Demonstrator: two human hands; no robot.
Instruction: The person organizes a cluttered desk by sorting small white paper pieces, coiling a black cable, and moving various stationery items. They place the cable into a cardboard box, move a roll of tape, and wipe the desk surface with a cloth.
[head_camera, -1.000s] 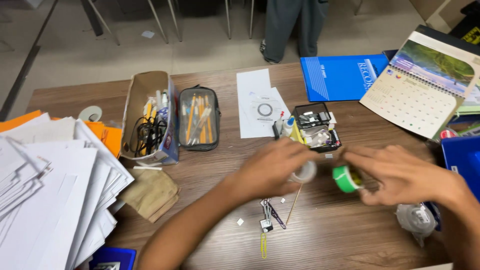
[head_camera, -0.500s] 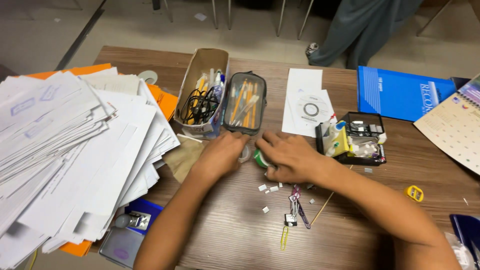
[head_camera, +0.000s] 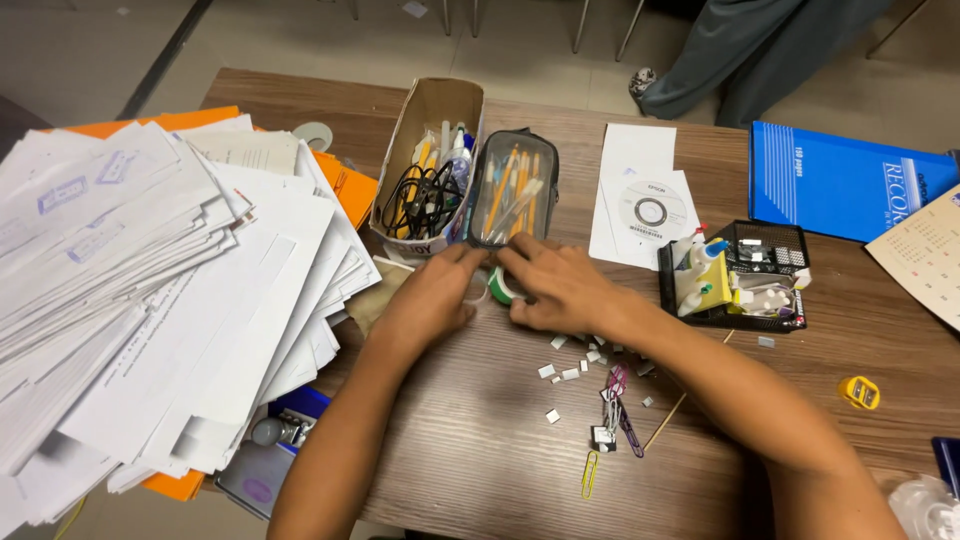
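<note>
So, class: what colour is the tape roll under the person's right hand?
Green tape roll, seen in the head view.

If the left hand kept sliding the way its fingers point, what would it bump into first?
The left hand points up and right, away from the person. Right past its fingertips sits the clear pencil pouch, so it would probably hit that first. The cardboard box stands just beside the pouch, so depth makes this a close call.

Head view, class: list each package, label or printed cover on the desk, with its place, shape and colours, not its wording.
Cardboard box: rear centre, open, tan, holding pens and cables.
Disc sleeve: right of the clear pencil case, white square, ringed disc.
Blue book: far right, rectangular, white print.
Calendar: right edge, pale grid.
</note>
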